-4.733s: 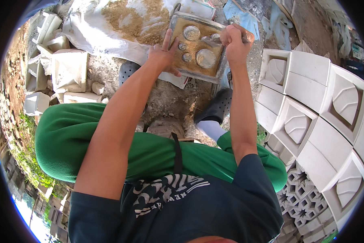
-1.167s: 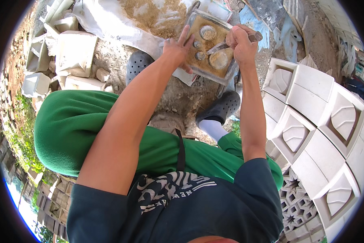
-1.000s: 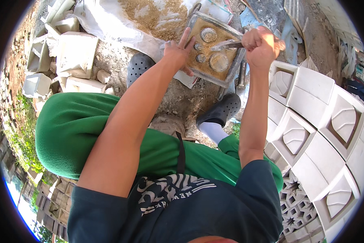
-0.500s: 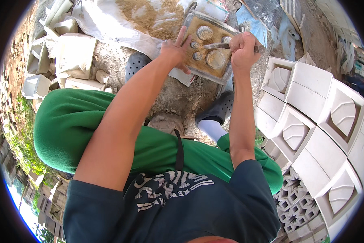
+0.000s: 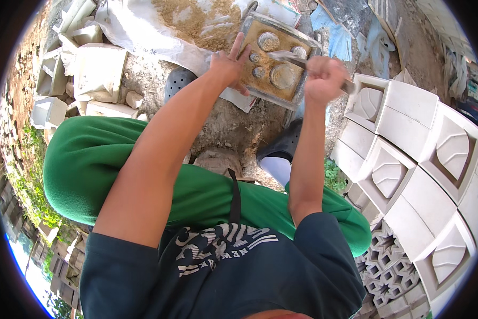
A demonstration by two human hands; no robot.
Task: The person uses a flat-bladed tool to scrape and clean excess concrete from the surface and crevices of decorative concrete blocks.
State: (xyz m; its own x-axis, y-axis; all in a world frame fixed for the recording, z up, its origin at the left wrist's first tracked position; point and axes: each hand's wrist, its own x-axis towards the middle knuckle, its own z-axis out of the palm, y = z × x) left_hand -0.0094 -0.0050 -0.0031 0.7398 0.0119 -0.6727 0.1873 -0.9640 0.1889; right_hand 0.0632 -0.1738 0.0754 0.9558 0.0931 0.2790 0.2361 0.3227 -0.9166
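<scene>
To work well between the pale block stack [image 5: 409, 109] right of the mould [image 5: 273, 100] and the creased white sheet [image 5: 127, 32] left of it, we should keep that square box steady: our left hand [image 5: 228, 69], fingers spread wide, lies over its left rim. Our blurred right hand [image 5: 325, 80], wrapped round the handle at its right edge, does best keeping the trowel [image 5: 286, 55] low and light. The rim looks grey and crusted, the sand bed [image 5: 287, 43] brown and grainy, the blade narrow; the pale round shapes [image 5: 282, 77] are raised or sunken, we cannot tell.
</scene>
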